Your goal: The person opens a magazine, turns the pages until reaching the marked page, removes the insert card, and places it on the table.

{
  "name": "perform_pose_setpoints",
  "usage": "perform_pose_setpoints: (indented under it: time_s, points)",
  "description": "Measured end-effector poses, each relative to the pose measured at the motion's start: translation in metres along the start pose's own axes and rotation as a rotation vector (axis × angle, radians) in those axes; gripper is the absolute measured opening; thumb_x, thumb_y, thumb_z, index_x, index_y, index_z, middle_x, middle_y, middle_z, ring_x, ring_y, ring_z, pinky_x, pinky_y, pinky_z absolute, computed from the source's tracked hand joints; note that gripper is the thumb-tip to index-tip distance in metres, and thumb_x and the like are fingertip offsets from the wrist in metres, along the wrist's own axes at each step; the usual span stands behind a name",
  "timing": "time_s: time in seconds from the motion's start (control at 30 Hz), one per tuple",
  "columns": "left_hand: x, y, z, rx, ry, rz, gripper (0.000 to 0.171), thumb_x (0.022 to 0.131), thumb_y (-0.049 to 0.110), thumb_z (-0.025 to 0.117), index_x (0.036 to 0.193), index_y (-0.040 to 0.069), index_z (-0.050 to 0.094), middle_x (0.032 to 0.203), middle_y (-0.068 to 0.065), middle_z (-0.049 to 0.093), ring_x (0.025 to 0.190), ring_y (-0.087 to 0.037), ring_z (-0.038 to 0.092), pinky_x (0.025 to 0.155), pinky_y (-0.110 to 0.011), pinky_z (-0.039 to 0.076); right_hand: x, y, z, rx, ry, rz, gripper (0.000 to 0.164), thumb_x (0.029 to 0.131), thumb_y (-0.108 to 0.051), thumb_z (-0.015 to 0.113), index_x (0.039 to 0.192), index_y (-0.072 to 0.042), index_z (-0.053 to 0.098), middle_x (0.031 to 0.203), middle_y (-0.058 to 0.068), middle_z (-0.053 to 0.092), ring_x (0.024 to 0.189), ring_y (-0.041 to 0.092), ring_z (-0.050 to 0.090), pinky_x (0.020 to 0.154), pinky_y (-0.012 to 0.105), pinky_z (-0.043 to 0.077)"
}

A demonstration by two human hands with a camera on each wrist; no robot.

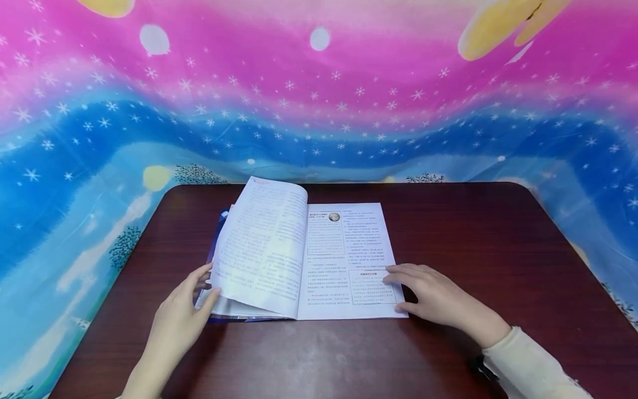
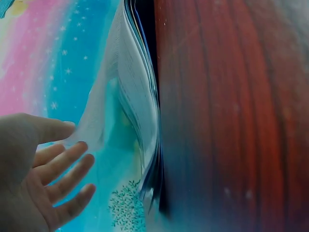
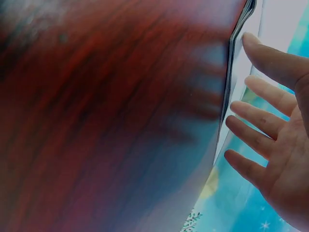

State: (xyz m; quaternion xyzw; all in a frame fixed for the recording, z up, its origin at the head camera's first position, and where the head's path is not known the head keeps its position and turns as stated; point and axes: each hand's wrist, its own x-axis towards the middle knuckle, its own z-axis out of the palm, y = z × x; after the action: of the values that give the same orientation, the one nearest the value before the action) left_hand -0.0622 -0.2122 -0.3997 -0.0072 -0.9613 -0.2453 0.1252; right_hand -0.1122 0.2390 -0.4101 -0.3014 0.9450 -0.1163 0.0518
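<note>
An open magazine (image 1: pixel 324 293) with printed pages lies on the dark wooden table. My left hand (image 1: pixel 176 310) is at its left side, pinching the outer edge of a raised page (image 1: pixel 264 238) between thumb and index finger. In the left wrist view that page (image 2: pixel 99 106) stands away from the stack, and the other fingers of the left hand (image 2: pixel 53 169) spread loosely below the thumb. My right hand (image 1: pixel 433 293) rests at the lower right edge of the magazine. Its fingers look straight and apart in the right wrist view, beside the page edges (image 3: pixel 229 77).
The reddish-brown table (image 1: pixel 473 238) has rounded far corners. Behind and around it hangs a pink and blue cloth (image 1: pixel 299 100) with snowflakes. A dark blue cover (image 1: pixel 217 235) shows under the magazine's left pages.
</note>
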Motion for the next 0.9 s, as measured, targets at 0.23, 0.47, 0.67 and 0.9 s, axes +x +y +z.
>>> perform_pose_setpoints:
  time_s: [0.23, 0.47, 0.67, 0.9]
  points:
    - [0.002, -0.011, -0.001, 0.037, -0.201, -0.121, 0.055, 0.093, 0.023, 0.070, 0.139, 0.000, 0.051, 0.115, -0.024, 0.066, 0.103, -0.042, 0.063, 0.081, -0.060, 0.049, 0.000, 0.001, 0.002, 0.023, -0.025, 0.023, 0.054, 0.077, -0.025, 0.087, 0.126, -0.011, 0.067, 0.143, 0.011, 0.053, 0.131, 0.033, 0.050, 0.104, 0.055, 0.041]
    - [-0.002, -0.019, -0.002, 0.068, -0.255, -0.119, 0.047, 0.092, 0.025, 0.072, 0.131, 0.002, 0.060, 0.120, -0.024, 0.065, 0.104, -0.040, 0.064, 0.081, -0.060, 0.050, 0.000, 0.000, 0.002, 0.029, -0.035, 0.027, 0.056, 0.076, -0.025, 0.087, 0.126, -0.011, 0.068, 0.143, 0.011, 0.054, 0.130, 0.033, 0.050, 0.104, 0.056, 0.041]
    - [-0.002, -0.019, -0.006, 0.069, -0.162, -0.045, 0.040, 0.091, 0.020, 0.073, 0.127, 0.006, 0.064, 0.117, -0.018, 0.066, 0.099, -0.035, 0.065, 0.076, -0.056, 0.051, -0.001, -0.001, 0.001, 0.024, -0.035, 0.036, 0.056, 0.076, -0.026, 0.087, 0.126, -0.012, 0.068, 0.143, 0.011, 0.053, 0.131, 0.033, 0.050, 0.104, 0.057, 0.041]
    - [0.010, -0.017, -0.001, 0.046, -0.283, 0.118, 0.041, 0.089, 0.017, 0.075, 0.127, 0.009, 0.066, 0.128, -0.016, 0.062, 0.119, -0.037, 0.057, 0.094, -0.059, 0.046, -0.001, -0.001, 0.002, 0.025, -0.035, 0.034, 0.055, 0.076, -0.026, 0.087, 0.125, -0.011, 0.068, 0.143, 0.011, 0.054, 0.131, 0.033, 0.050, 0.104, 0.056, 0.041]
